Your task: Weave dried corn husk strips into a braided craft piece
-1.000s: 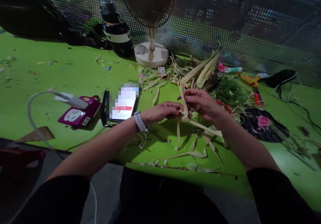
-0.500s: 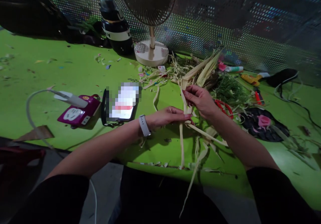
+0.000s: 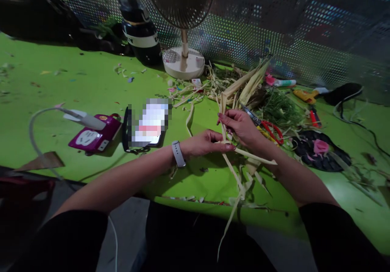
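Observation:
My left hand point(image 3: 204, 142), with a pale watch strap at the wrist, pinches dried corn husk strips point(image 3: 232, 168) between thumb and fingers. Their loose ends hang down and out to the right over the green table. Just above it, my right hand point(image 3: 236, 122) is closed on the upper part of the same husk strips, thumb against fingers. More dried husks point(image 3: 237, 87) lie in a pile behind my hands. Beside my right hand are scissors point(image 3: 269, 129) with red handles, partly hidden by the wrist. Where the strips cross is partly covered by my fingers.
A phone point(image 3: 152, 121) and a purple power adapter point(image 3: 94, 136) lie left on the green table point(image 3: 76, 93). Behind stand a fan point(image 3: 184, 62) and a dark bottle point(image 3: 141, 40). Right are a yellow glue gun point(image 3: 306, 96) and a black disc point(image 3: 327, 156) with a pink flower.
My right hand has shifted slightly down and left along the husk strips. A strip that hung straight below my left hand now slants to the right. More of the scissors shows.

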`<state>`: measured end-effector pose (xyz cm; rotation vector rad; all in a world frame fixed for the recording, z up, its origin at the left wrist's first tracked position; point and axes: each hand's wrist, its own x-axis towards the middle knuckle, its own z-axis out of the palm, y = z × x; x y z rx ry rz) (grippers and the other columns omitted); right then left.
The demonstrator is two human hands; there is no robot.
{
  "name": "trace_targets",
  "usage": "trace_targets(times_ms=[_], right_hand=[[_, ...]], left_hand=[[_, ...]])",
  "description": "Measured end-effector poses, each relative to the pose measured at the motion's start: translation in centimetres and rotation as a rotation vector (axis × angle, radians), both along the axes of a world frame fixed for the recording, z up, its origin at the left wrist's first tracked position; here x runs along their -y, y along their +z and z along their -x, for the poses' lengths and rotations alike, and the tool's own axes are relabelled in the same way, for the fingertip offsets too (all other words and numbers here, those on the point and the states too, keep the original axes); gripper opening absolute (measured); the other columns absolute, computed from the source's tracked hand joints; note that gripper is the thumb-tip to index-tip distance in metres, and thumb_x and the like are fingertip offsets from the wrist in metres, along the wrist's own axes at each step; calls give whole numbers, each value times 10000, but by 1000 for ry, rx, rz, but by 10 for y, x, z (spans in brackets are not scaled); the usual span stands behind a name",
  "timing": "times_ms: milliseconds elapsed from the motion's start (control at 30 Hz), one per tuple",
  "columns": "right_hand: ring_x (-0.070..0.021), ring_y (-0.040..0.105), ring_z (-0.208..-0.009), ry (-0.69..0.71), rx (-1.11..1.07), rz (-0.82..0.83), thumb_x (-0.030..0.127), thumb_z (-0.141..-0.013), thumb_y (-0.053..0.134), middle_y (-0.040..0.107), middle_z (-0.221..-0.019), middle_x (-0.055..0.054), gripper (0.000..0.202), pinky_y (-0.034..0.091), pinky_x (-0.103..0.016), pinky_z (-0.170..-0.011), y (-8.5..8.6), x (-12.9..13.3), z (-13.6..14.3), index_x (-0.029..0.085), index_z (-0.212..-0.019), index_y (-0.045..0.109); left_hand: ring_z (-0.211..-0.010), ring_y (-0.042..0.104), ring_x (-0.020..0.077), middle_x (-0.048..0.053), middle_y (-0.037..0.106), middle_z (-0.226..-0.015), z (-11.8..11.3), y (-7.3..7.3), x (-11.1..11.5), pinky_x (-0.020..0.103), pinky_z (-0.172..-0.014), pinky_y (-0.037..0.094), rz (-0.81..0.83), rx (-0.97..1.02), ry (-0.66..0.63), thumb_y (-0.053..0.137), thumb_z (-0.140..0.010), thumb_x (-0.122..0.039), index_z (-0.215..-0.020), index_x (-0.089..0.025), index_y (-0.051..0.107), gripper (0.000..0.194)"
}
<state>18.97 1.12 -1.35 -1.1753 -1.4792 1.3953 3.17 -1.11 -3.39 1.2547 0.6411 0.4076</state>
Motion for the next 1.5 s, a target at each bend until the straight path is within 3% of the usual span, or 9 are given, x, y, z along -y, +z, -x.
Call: trace_targets(times_ms=[200,333,467,600,867,1033,1100,1233,1500], right_hand=[[-112,491,-617,-73,117,-241,337,-745,651,548,-704,24,191,416,-251,-579,3,-14,-18,192,-865,625],[-160,563,-805,25,237,-396,211,-673,669,610,-899,-17,413,474,-300,-740,13,-18,-37,207,-1084,636],[-131,553,-622,73,139,-292,414,-797,642,602,-710,-6,243,463,-273,-592,17,-10,-33,187,-877,681],[-103,496,-497,-81,71,-299,563,-759,678,571,-579,8,398,427,-254,-496,12,-5,-19,190,-637,611],[-125,518,-540,-216,42,-326,563,-719,705,569,-603,14,370,459,-281,-543,1,-25,-25,209,-679,607],[-161,554,-719,-520,220,-684,413,-763,685,608,-803,-20,235,460,-313,-671,10,-26,-37,217,-865,602],[-158,546,-702,-327,351,-604,397,-813,624,604,-763,-19,199,440,-308,-664,12,-14,-31,200,-787,603],[-143,566,-663,239,300,-72,521,-874,529,625,-731,-15,364,449,-295,-656,7,11,-5,181,-769,603],[-115,552,-572,405,79,134,595,-835,573,590,-624,26,404,429,-250,-571,-7,21,8,199,-761,546]], left_hand=[[-507,405,30,-30,596,-631,2,4,-8,172,-471,282,112,164,372,776,-690,-396,-827,-150,723,287],[-549,497,31,-19,669,-734,2,4,-15,162,-522,393,217,289,620,816,-644,-336,-791,-158,705,256],[-536,537,43,6,691,-716,0,3,-15,172,-521,448,271,358,568,829,-629,-341,-766,-133,703,279],[-474,538,39,6,687,-696,-1,6,-11,173,-455,444,240,376,503,830,-618,-405,-739,-122,700,334],[-492,589,52,-9,668,-625,-2,8,-13,180,-509,467,266,383,527,772,-726,-314,-731,-118,682,215],[-845,711,138,65,754,-910,4,9,-19,234,-760,518,264,523,633,776,-721,-216,-837,-137,687,166],[-915,703,148,62,756,-925,4,8,-21,267,-863,504,198,547,689,790,-705,-230,-846,-142,687,196],[-949,697,158,27,757,-876,1,1,-20,283,-900,490,75,554,755,830,-640,-268,-803,-160,688,241],[-950,696,170,30,753,-853,6,4,-22,305,-911,487,-53,446,742,812,-656,-323,-799,-165,719,232]])
